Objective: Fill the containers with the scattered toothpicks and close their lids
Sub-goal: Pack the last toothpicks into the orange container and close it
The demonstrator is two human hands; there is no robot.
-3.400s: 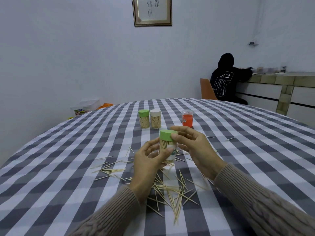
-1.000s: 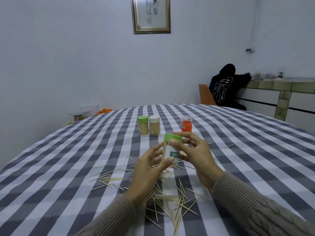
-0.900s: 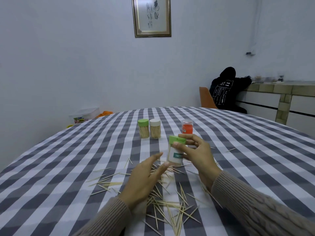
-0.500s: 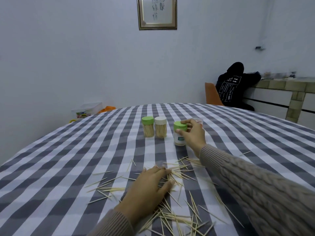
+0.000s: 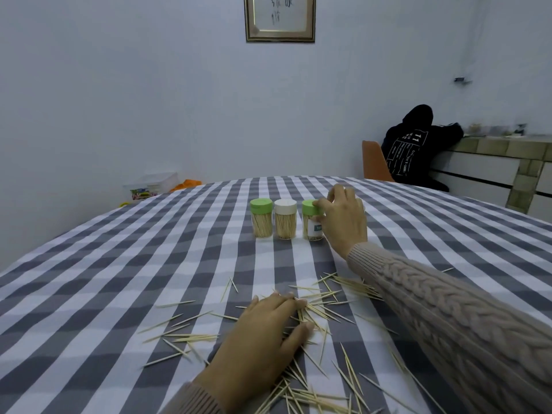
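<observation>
Head view — three clear plastic toothpick jars (image 5: 285,219) filled, capped, lined up mid-table; right hand (image 5: 343,222) gripping the third, left hand (image 5: 263,333) flat on loose wooden toothpicks (image 5: 325,309) — plenty left.

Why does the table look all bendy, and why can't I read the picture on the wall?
In the head view, the wide lens curves the checked table and its stripes; the framed picture is cut off at the top and soft; light is flat and dim, with faint shadows under the jars.
</observation>
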